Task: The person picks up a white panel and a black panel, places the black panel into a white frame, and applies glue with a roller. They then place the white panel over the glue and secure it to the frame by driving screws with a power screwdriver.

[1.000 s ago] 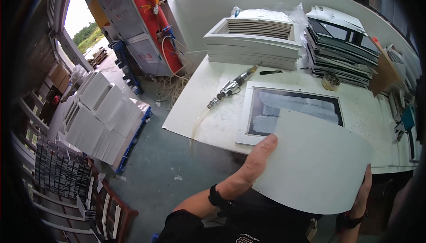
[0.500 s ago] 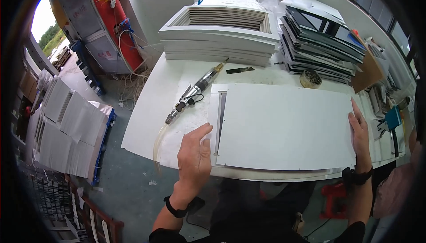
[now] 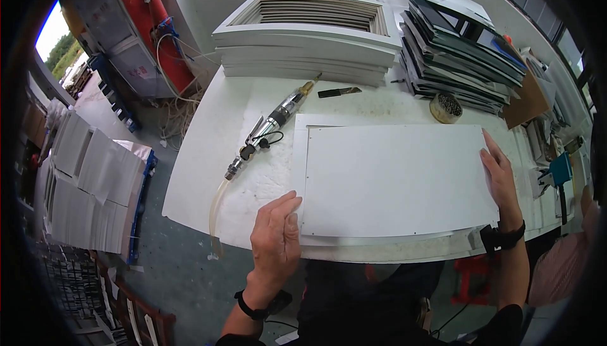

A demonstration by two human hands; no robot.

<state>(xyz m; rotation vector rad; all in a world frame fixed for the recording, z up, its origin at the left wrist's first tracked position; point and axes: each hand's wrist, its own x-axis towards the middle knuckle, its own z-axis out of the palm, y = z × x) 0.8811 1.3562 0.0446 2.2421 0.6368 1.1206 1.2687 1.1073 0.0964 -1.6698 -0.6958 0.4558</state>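
Note:
A flat white panel (image 3: 392, 178) with small holes along its edges lies on a white frame (image 3: 300, 147), whose strip shows past the panel's left side. My left hand (image 3: 276, 235) rests at the near left corner of the two, fingers stretched out and close together against the edge. Along the panel's right edge lies my right hand (image 3: 501, 178), fingers extended and thumb at the rim, touching without wrapping round it. Beyond my left hand is a metal air screwdriver (image 3: 272, 121) with a clear hose (image 3: 216, 213). A dark-handled knife (image 3: 339, 92) lies behind the panel.
White frames (image 3: 306, 49) are stacked at the back of the white table (image 3: 202, 156). Dark-edged frames (image 3: 465, 55) pile up at back right, near a round tub of screws (image 3: 446, 108). A teal tool (image 3: 560, 169) lies far right. More white panels (image 3: 88, 182) stand on a blue pallet at left.
The panel has slid left on the frame, covering the dark gap seen at its left side. Both hands stay at its edges. The whole view has shifted slightly.

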